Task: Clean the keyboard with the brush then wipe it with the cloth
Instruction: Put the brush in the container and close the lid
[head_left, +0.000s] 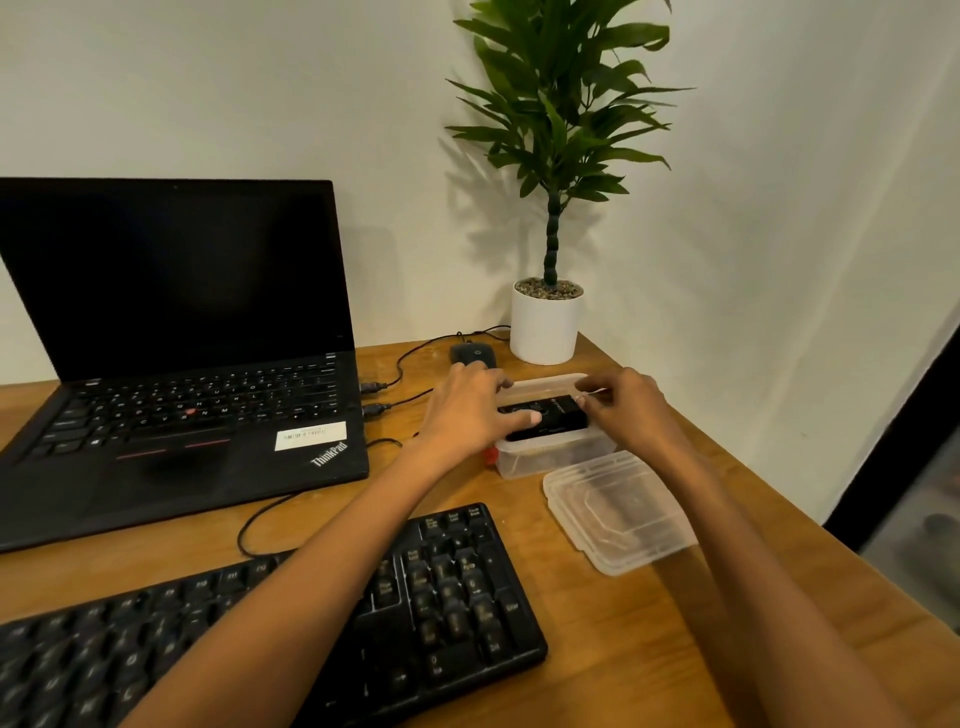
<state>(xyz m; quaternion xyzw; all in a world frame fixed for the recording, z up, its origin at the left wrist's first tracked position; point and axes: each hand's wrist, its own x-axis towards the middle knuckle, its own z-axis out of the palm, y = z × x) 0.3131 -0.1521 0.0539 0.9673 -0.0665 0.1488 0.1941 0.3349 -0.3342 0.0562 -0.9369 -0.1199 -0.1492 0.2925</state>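
Right of centre, my left hand (467, 413) clasps the small black object (558, 422) atop the clear tub (545, 462), my right hand (631, 410) pinching its end with curled fingers; it looks light, stiff, smooth-sided.

keyboard (457, 587): black, full-size, flat on wooden surface (623, 649), angled | black item (550, 418): lies across open clear box (524, 462), kind unclear

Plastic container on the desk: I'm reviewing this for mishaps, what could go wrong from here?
The left hand and right hand are on a black item in the clear container; lifting it might drag the container along and tip it. The loose lid lies by the right forearm toward the table edge and could get knocked off. The left forearm crosses the keyboard and may press keys.
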